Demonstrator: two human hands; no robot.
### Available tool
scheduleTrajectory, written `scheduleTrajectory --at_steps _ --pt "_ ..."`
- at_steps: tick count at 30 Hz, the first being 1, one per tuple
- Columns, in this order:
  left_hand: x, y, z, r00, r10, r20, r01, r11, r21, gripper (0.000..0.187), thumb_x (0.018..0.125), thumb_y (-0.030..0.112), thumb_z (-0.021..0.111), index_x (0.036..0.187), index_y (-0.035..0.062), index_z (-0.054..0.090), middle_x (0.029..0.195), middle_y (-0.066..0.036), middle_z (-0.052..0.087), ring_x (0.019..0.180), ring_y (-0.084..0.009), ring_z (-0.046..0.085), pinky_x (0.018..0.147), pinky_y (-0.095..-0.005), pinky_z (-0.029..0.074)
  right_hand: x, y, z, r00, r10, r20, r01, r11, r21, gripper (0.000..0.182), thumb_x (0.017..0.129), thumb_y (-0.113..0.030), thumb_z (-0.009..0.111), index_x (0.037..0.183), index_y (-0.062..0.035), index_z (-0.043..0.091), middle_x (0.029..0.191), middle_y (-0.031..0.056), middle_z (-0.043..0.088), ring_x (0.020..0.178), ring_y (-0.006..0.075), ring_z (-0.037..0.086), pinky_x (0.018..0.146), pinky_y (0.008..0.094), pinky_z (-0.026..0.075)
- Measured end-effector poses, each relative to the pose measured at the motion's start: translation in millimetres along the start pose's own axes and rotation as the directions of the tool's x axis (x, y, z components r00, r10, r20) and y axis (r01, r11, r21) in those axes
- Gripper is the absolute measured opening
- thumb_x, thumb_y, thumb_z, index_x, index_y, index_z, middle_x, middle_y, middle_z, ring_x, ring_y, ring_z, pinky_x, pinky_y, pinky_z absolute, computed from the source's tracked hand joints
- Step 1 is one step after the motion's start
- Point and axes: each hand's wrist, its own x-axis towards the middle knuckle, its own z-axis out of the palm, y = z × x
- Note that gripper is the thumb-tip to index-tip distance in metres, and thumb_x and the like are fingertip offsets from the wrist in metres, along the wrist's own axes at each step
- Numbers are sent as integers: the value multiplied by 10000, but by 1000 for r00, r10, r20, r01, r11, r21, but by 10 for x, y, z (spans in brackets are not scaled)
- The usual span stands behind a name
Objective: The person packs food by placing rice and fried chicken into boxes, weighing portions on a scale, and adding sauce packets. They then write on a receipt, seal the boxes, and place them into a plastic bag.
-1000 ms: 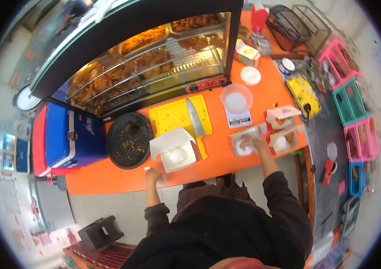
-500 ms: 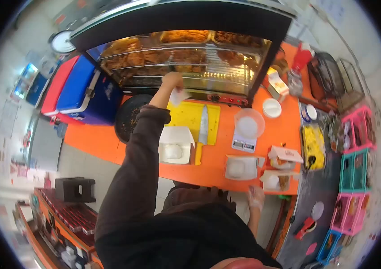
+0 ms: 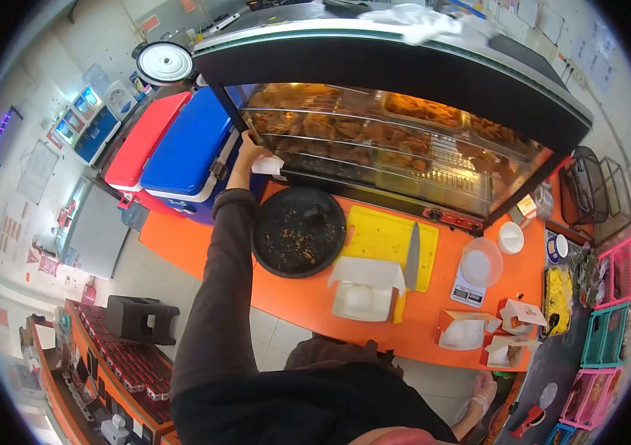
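Note:
My left hand [image 3: 253,150] reaches out to the left end of the glass food warmer [image 3: 375,133], its fingers at the cabinet's left frame. A piece of white tissue [image 3: 268,165] is held in it and hangs below the fingers. Behind the glass, browned meat pieces lie on racks, with trays of food on the upper level. Below this hand sits a round black pan [image 3: 299,231] with brown crumbs. My right hand [image 3: 483,391], in a clear plastic glove, hangs low by the counter's front edge, fingers loosely extended and holding nothing that I can see.
On the orange counter [image 3: 293,300] are a yellow cutting board [image 3: 375,230] with a knife [image 3: 412,259], an open white box [image 3: 363,300], smaller food boxes [image 3: 465,331] and a scale [image 3: 469,291] bearing a plastic bowl. Red and blue coolers [image 3: 189,148] stand left of the warmer.
My left hand has gone from the front of the warmer to its left end, with the tissue still in it. The camera view has turned left. My right hand stays low.

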Motion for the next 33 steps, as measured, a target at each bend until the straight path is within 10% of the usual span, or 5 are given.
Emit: scheduleTrajectory --at_steps 12,20,24,27,33 --pt "-264 120 236 990 140 -32 -143 945 -295 1238 497 12 852 1449 31 60 1153 -269 564 1034 -349 596 904 -366 469 -406 -3373 576 751 -642 154 622 766 162 191 824 -129 616 1011 -97 630 942 130 633 896 332 592 781 418 466" --pt "-836 852 6 630 177 756 303 841 -449 1219 602 -52 816 1506 138 20 1421 -263 360 1126 -248 568 954 -340 446 -161 -5783 2114 155 -982 105 987 159 28 328 835 -143 570 1155 -76 587 1011 179 622 973 362 602 832 414 495" --pt "-1091 1329 -577 846 455 278 -39 573 -818 1053 697 -82 750 1496 158 108 1118 -160 636 1005 -203 626 887 -288 482 -197 -6796 1950 372 -928 -12 919 367 143 411 881 -219 515 1267 -85 474 1229 192 538 1066 387 545 921 486 440" --pt "-1316 1484 -943 877 444 185 -80 514 -854 902 707 -97 731 1456 104 269 1194 -157 598 1036 -197 609 894 -296 478 -488 -7263 1258 682 -720 130 114 280 953 430 891 -220 518 1295 -84 466 1238 193 531 1108 385 529 969 477 430" --pt "-1458 1369 -1171 845 518 135 -260 617 -743 590 696 -109 730 1250 -24 549 1241 -142 551 1123 -198 551 952 -308 469 111 -7544 1417 621 -778 -94 783 609 129 432 859 -131 562 1280 -75 488 1214 179 545 1109 351 540 956 445 446"
